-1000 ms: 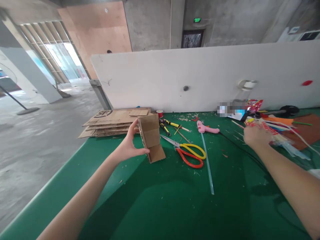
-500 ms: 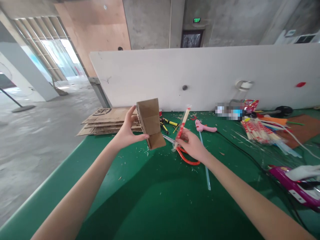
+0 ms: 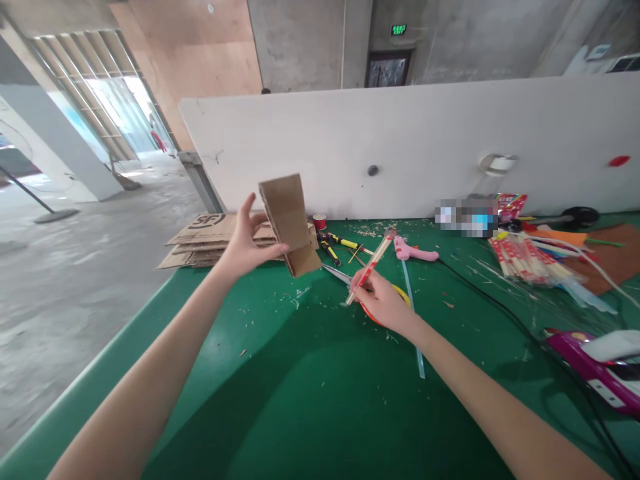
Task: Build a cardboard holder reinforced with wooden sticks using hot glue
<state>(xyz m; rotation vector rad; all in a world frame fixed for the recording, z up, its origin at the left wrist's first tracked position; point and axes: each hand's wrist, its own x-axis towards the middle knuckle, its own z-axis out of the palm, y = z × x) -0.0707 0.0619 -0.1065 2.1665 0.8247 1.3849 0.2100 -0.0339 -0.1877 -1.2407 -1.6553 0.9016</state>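
A pink plastic glue gun (image 3: pixel 420 254) lies on the green tabletop (image 3: pixel 325 393), its thin black cable (image 3: pixel 493 300) trailing rightward towards a purple-and-white appliance shaped like a clothes iron (image 3: pixel 567 348). A small red spool (image 3: pixel 319 221) stands near the long white upright panel (image 3: pixel 425 140) along the far edge. At the far right lie an orange sheet (image 3: pixel 565 238) and a larger brown sheet (image 3: pixel 623 252). Beyond the panel, a lit green exit sign (image 3: pixel 399 30) hangs above a dark-framed doorway (image 3: pixel 389 69); to the left spreads a grey concrete floor (image 3: pixel 40 300).
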